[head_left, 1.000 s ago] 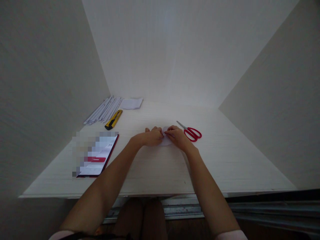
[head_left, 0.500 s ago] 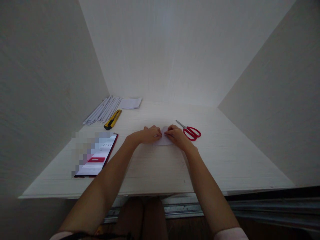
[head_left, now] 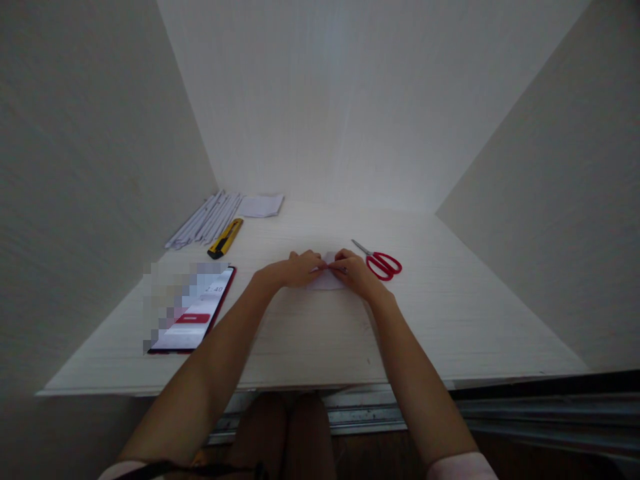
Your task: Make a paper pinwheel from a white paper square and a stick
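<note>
A small sheet of white paper lies on the white table, partly covered by both hands. My left hand is closed on its left side, fingertips pinching the paper near the middle. From the other side my right hand also pinches it, and the fingertips of the two hands almost meet. Scissors with red handles lie just right of my right hand, blades pointing to the far left. What fold the paper has under the fingers is hidden.
At the back left are a row of folded paper strips and a stack of white paper. A yellow utility knife lies before them. A phone or tablet with a lit screen rests beside my left forearm. White panels enclose the table.
The fingertips of both hands have come closer together over the paper. The timer on the screen has gone up by a second. Nothing else has moved.
</note>
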Available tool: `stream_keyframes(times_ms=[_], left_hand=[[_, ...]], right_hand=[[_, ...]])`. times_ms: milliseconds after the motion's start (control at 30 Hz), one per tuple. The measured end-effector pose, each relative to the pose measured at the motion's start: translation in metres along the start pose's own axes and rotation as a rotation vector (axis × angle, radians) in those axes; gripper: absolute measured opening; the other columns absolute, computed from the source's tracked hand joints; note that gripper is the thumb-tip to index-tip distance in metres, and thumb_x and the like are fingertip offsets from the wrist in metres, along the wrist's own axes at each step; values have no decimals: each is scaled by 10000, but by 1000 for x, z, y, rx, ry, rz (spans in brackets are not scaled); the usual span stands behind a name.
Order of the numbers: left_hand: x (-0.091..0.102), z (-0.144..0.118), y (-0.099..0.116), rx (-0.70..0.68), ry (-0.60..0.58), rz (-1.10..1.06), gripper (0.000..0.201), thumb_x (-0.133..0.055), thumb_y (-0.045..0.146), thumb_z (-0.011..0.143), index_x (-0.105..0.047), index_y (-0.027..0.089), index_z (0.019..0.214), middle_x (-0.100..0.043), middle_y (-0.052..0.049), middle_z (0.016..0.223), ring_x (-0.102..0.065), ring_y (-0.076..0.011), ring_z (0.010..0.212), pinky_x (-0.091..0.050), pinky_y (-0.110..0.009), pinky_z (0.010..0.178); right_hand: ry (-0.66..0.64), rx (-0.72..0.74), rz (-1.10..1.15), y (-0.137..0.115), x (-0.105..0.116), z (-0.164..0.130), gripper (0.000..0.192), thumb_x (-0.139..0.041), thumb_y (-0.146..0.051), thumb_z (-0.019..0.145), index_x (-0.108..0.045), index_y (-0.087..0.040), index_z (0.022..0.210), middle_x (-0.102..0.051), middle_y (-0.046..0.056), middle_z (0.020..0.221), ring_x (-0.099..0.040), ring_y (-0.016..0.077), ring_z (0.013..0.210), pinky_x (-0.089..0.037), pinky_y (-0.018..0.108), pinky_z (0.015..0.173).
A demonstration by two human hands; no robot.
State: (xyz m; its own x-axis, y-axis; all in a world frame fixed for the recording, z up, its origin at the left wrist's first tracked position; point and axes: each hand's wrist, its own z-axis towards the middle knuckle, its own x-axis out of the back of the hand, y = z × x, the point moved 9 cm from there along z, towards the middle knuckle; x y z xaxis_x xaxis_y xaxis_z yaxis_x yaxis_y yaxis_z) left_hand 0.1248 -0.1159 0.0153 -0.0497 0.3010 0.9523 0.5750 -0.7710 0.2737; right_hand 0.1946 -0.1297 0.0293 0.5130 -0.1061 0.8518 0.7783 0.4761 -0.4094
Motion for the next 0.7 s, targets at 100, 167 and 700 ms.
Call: stream_keyframes(times_ms=[100, 167, 700], left_hand=[[-2, 1, 2, -30, -14, 0, 340, -261, 277, 860, -525, 183, 1053, -491, -102, 1079, -438, -216, 1019, -364, -383, 808], [-3, 2, 4, -60, -5, -9, 330, -272, 269, 858, -547, 174, 1016, -498, -97, 1046, -456, -198, 981, -366, -348, 801], [-7, 8, 3, -104, 41, 10, 330, -272, 268, 855, -567, 150, 946, -486, -89, 969, -454, -173, 895, -367, -314, 792]], right_hand=[[-5, 1, 0, 0, -1, 0, 183, -500, -138, 765, -671, -168, 825, -525, 60, 835, -499, 125, 764, -406, 270, 729], [-11, -1, 2, 1, -2, 1, 177, -505, -134, 759, -673, -164, 807, -526, 59, 829, -498, 124, 764, -405, 270, 732], [-16, -6, -9, 2, -3, 2, 191, -514, -106, 748, -675, -164, 835, -523, 61, 829, -498, 121, 771, -401, 260, 740]])
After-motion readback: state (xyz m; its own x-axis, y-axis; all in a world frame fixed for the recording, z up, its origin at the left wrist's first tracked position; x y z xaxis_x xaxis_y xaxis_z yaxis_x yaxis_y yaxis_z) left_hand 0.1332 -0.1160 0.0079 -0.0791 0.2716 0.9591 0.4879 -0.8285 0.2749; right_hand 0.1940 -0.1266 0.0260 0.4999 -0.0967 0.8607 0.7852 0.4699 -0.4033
